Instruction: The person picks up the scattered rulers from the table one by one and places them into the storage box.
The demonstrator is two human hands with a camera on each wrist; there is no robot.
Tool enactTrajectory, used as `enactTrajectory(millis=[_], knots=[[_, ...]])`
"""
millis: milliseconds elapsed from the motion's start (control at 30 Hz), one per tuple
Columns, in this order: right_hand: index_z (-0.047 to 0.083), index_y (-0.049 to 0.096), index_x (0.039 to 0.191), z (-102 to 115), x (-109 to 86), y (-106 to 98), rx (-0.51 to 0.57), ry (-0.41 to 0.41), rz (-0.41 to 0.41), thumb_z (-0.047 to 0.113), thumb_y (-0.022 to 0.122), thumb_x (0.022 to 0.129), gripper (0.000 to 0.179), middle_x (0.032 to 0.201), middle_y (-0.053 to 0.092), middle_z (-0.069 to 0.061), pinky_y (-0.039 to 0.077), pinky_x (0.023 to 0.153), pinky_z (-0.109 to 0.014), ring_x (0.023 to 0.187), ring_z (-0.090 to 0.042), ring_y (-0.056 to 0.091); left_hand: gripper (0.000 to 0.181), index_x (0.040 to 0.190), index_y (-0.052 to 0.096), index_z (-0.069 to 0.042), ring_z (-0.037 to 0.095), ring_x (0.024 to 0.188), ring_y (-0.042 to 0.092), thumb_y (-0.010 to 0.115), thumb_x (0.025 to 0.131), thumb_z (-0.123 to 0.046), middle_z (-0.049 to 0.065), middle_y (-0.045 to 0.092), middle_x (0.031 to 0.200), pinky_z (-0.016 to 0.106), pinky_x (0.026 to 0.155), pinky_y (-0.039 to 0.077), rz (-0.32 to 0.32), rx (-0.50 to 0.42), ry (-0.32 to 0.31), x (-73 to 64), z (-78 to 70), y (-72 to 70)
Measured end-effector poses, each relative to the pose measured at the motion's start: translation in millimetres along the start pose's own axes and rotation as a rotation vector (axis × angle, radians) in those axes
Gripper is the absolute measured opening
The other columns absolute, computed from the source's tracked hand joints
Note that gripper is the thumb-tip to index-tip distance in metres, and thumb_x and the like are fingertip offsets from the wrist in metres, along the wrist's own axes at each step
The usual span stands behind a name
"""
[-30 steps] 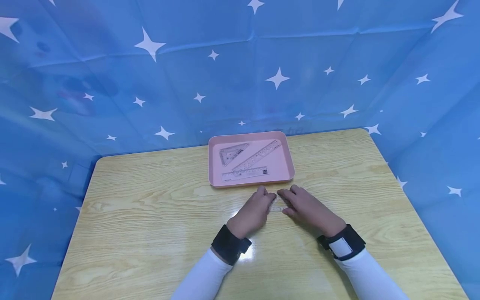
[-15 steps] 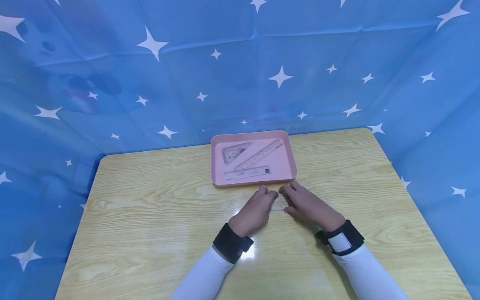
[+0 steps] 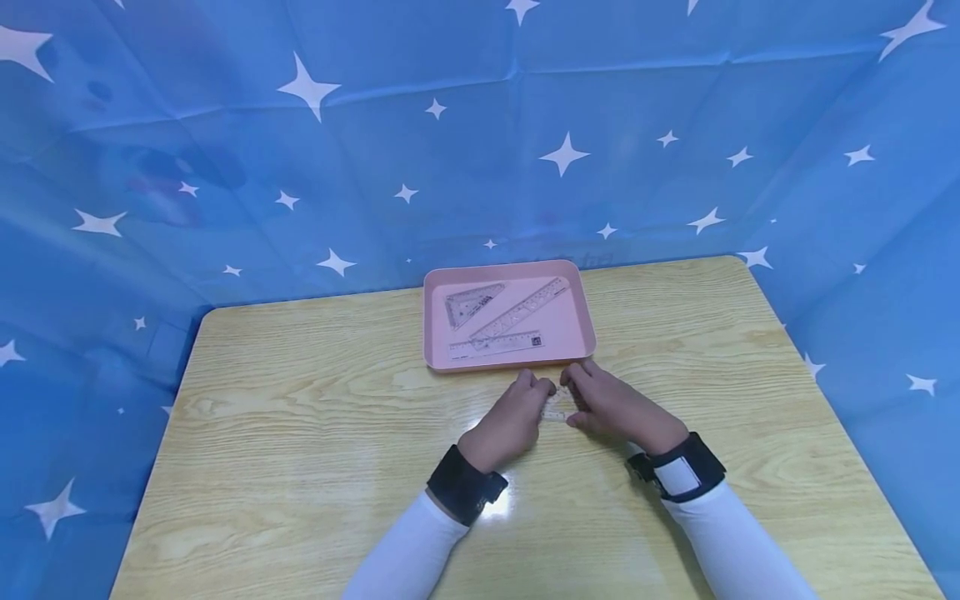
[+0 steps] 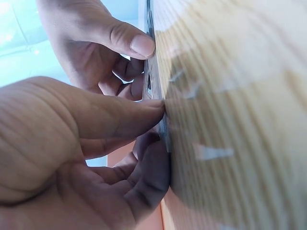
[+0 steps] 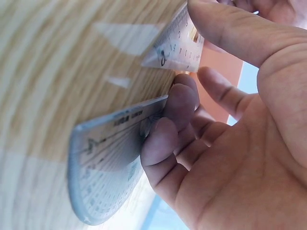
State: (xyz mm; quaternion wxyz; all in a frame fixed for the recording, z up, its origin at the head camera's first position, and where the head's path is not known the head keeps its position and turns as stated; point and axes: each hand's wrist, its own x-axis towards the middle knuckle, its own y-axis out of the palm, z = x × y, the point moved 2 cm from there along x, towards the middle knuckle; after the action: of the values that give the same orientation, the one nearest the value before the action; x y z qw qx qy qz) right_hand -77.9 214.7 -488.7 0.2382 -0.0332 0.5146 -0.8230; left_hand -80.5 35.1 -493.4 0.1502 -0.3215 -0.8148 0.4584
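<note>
Between both hands, on the table, lies a clear set square (image 3: pixel 556 410) with printed numbers. My left hand (image 3: pixel 504 425) pinches its left side between thumb and curled fingers. On the other side my right hand (image 3: pixel 622 408) has its thumb and forefinger at the set square's edge. In the right wrist view, the set square's numbered corner (image 5: pixel 180 48) shows beside the right thumb. A clear protractor (image 5: pixel 108 167) lies under the right hand, its straight edge against the curled outer fingers; the head view hides it.
A pink tray (image 3: pixel 588 337) stands just beyond the hands. It holds a clear set square (image 3: pixel 471 305) and two clear rulers, one slanted (image 3: pixel 528 305) across the end of the other ruler (image 3: pixel 510 342). A blue star-printed cloth (image 3: pixel 360 150) hangs behind the wooden table (image 3: pixel 315 400).
The right wrist has shifted slightly forward and inward. Both hands stay at the set square, and the tray's contents look the same.
</note>
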Motion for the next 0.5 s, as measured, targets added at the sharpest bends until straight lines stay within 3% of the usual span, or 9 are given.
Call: enactTrajectory(millis=[500], knots=[[0.008,0.046,0.122,-2.5,-0.4,1.2,0.053,0.011,-0.012,0.015,0.086,0.083,0.056,0.097,0.046,-0.004,0.043,0.069,-0.027,0.082,-0.017,0.049,0.039,0.131,0.061,-0.002,0.015,0.092,0.052,0.059,0.093,0.009,0.007,0.055,0.105,0.025,0.084,0.052,0.037,0.008,-0.043,1.5,0.8,-0.7]])
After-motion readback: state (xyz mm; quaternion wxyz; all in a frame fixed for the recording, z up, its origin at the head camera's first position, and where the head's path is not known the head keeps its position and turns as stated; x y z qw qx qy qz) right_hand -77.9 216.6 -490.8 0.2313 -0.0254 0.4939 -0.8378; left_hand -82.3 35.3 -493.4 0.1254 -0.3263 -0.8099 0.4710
